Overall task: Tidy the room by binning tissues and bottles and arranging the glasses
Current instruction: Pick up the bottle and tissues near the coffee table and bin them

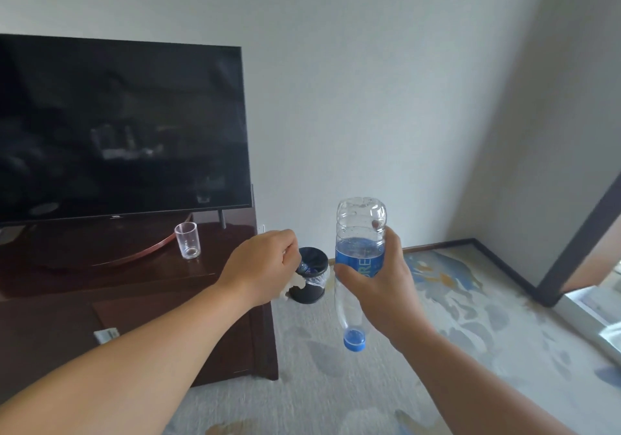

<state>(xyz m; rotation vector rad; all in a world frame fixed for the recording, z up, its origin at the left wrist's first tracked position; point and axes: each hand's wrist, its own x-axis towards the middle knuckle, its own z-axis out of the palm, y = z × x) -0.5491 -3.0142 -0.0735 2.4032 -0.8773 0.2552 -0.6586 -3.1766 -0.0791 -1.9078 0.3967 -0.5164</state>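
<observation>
Right hand: the right hand [379, 286] reaches forward in mid-air above the carpet, its fingers and thumb wrapped round the middle of a plastic water bottle.
Bottle: 1 clear water bottle [361, 226] with a blue label is held upside down and slightly tilted. Its base points up and its blue cap [354, 339] points down. It looks empty. It sits to the right of the bin and nearer the viewer, not over it.
Left hand: the left hand [265, 266] is stretched out past the right edge of the desk, in front of the bin, with its fingers curled in toward the palm.
Tissue: a scrap of white tissue [294, 285] shows just below the left hand, against the front of the bin. Whether the fingers pinch it cannot be told.
Bin: a small round black bin [311, 291] with a clear plastic liner stands on the carpet, beside the desk's right end and close to the wall.
Glass: 1 clear drinking glass [187, 240] stands upright on the desk, below the television's right corner.
Desk: a dark, glossy wooden desk [151, 286] fills the left side, with a small white slip of paper [107, 333] near its front.
Television: a large, dark flat-screen television [121, 125] stands on the desk.
Floor: pale carpet [470, 333] with blue and yellow patches.
</observation>
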